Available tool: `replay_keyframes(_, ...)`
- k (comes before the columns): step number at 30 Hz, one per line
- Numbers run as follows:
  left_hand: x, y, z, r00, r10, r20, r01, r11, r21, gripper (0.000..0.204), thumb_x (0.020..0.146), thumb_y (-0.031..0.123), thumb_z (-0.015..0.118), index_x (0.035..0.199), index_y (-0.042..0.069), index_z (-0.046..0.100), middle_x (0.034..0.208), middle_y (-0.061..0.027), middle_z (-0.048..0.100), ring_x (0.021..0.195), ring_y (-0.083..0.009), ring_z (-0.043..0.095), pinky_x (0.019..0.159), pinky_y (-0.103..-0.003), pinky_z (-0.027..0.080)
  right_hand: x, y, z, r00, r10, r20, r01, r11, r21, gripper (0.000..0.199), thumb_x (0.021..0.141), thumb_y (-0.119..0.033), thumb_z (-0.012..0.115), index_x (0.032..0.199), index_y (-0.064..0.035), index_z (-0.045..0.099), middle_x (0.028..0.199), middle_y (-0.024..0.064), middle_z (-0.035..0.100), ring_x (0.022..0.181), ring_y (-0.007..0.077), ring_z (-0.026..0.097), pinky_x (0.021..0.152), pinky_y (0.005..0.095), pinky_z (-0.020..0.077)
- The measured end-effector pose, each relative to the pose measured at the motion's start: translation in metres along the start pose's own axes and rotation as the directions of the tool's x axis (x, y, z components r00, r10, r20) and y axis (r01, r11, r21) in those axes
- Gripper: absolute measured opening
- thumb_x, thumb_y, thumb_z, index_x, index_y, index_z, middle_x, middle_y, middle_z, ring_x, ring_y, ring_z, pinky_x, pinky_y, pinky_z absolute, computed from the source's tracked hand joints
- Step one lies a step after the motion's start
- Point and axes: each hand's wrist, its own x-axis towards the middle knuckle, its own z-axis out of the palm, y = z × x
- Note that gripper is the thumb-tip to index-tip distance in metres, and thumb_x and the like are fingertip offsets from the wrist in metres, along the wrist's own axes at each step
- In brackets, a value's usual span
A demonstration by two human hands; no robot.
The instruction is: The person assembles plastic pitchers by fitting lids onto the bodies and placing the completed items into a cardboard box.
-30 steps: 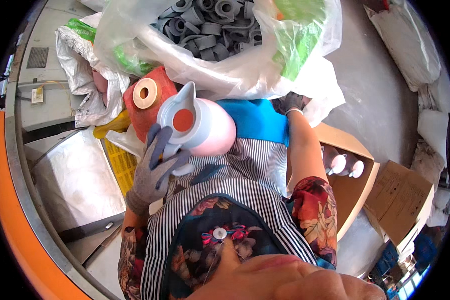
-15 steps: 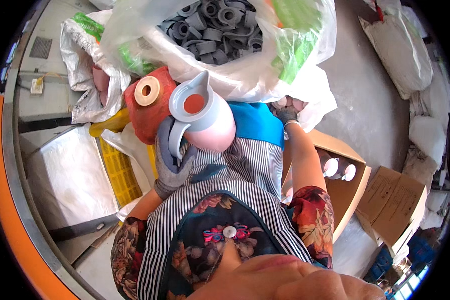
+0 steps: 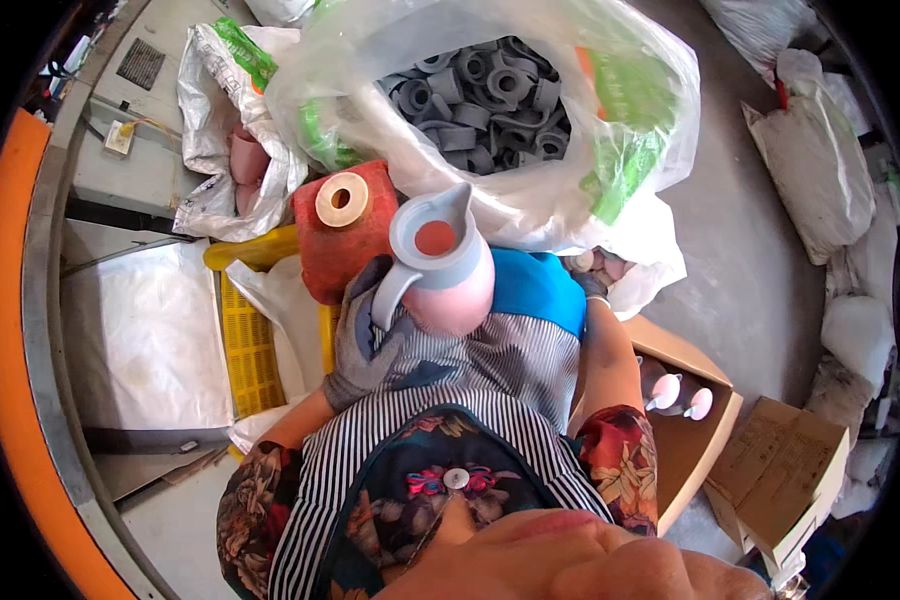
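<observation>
My left hand (image 3: 358,340), in a grey glove, is closed on a pink jug (image 3: 457,300) with a grey spouted collar and handle. The jug stands tilted over my lap, its open top facing up and showing a reddish inside. My right hand (image 3: 592,285), also gloved, reaches into the mouth of a white plastic bag (image 3: 650,255) holding pinkish rounded pieces (image 3: 610,264); its fingers are hidden there. Left of the jug, a red block-like stand (image 3: 345,245) carries a cream ring (image 3: 341,199) with a hole in its middle.
A large clear bag (image 3: 320,75) full of grey collar parts (image 3: 480,95) lies ahead. At left are a white sack (image 3: 210,150) with pink pieces and a yellow crate (image 3: 250,345). A carton (image 3: 700,455) holding pink-topped jugs and another carton (image 3: 780,460) stand at right.
The view has shifted, so the surroundings sit lower and further right. My left hand still holds the jug; my right hand is deeper in or further hidden by the bag's edge.
</observation>
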Motion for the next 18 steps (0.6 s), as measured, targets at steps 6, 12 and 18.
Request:
replay_keyframes(6, -0.005, -0.014, 0.033, 0.924, -0.369, -0.104, 0.254, 0.793, -0.554, 0.035, 0.088, 0.003, 0.061, 0.121, -0.001, 0.052, 0.116, -0.0135, 0.051, 0.103, -0.0234, 0.053, 0.093, -0.032, 0.042, -0.062, 0.054, -0.162, 0.931, -0.297, -0.211, 0.284, 0.955, -0.091, 0.017, 0.082, -0.019, 0.060, 0.096, -0.0126, 0.065, 0.092, 0.0074, 0.069, 0.083, 0.0252, 0.068, 0.072, 0.0372, 0.0531)
replay_keyframes(12, 0.036, 0.012, 0.025, 0.978, -0.040, -0.207, -0.035, 0.937, -0.347, 0.033, 0.082, 0.010, 0.074, 0.109, 0.002, 0.057, 0.104, -0.0123, 0.059, 0.089, -0.0267, 0.062, 0.080, -0.035, 0.050, -0.160, 0.096, -0.327, 0.876, 0.012, -0.481, 0.406, 0.519, 0.752, 0.038, 0.087, -0.009, 0.064, 0.125, -0.0050, 0.063, 0.115, 0.0158, 0.068, 0.099, 0.0303, 0.068, 0.084, 0.0385, 0.0534)
replay_keyframes(18, 0.036, 0.025, 0.011, 0.929, 0.295, -0.223, -0.322, 0.942, -0.096, 0.048, 0.064, 0.022, 0.087, 0.099, 0.006, 0.059, 0.095, -0.0111, 0.062, 0.085, -0.0333, 0.064, 0.075, -0.041, 0.052, -0.193, 0.008, -0.426, 0.528, -0.315, -0.789, 0.680, 0.713, 0.171, 0.049, 0.080, -0.025, 0.073, 0.124, -0.0057, 0.063, 0.117, 0.0136, 0.067, 0.107, 0.0314, 0.064, 0.091, 0.0410, 0.0480)
